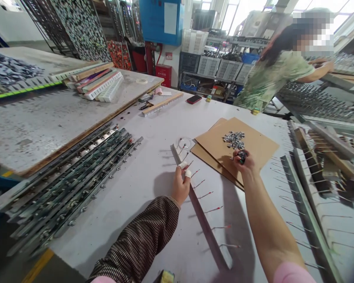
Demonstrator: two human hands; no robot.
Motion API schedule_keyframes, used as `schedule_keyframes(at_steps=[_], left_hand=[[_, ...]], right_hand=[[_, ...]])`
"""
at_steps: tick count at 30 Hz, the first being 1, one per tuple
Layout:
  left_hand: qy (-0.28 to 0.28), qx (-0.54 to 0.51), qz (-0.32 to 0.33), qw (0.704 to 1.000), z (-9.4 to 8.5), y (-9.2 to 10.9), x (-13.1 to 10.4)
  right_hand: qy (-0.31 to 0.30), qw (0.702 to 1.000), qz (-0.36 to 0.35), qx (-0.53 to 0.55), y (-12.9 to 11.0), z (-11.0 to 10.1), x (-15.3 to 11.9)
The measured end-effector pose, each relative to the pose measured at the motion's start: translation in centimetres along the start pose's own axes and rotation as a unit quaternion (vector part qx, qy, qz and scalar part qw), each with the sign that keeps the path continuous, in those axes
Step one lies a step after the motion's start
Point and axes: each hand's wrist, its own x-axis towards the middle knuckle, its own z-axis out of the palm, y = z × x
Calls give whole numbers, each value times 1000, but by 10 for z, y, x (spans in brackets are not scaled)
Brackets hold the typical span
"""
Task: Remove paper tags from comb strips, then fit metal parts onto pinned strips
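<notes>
My left hand (181, 185), with white coverings on the thumb and a fingertip, grips a long narrow metal bar (205, 224) near its far end. Thin wire prongs (214, 209) stick out from the bar, several with red tips. My right hand (245, 162) is curled round some small shiny dark pieces (242, 156), palm up. It is over a sheet of brown cardboard (261, 139), close to a loose pile of similar silvery pieces (233, 139). A ring of clear tape or plastic (184, 143) lies by the bar's far end.
Stacked metal bars with clips (76, 184) lie at left. More pronged bars (305, 212) lie at right. A phone (194, 99) and a wooden strip (162, 105) sit toward the back. A co-worker (271, 74) stands at the far right, near racks of bars.
</notes>
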Motion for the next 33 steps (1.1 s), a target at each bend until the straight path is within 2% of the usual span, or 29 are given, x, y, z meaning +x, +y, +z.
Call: schedule_keyframes(at_steps=[4,7,10,13,16,18,20,23,26,30,33], left_hand=[[-38,69,19,997,5,-2,17],[-91,168,48,980,4,4,29],[-151,289,80,942,4,15,34],[-178,391,102,897,4,27,37],[-212,456,127,855,6,38,42],[-232,473,131,840,11,41,48],[-239,453,116,851,20,42,53],[-242,392,87,883,35,36,58],[-247,356,78,898,41,29,59],[-234,303,77,921,23,21,50],[-207,161,50,964,1,18,38]], right_hand=[[-28,997,32,63,4,1,-21],[-60,994,49,75,13,4,-38],[-97,990,74,65,30,8,-55],[-124,987,97,41,52,11,-71],[-137,986,98,17,69,12,-84],[-144,985,90,4,74,12,-93],[-150,985,82,-6,75,12,-100],[-157,985,76,-19,73,12,-110],[-160,984,76,-33,71,11,-119],[-159,983,76,-56,70,10,-133],[-171,979,70,-87,66,11,-145]])
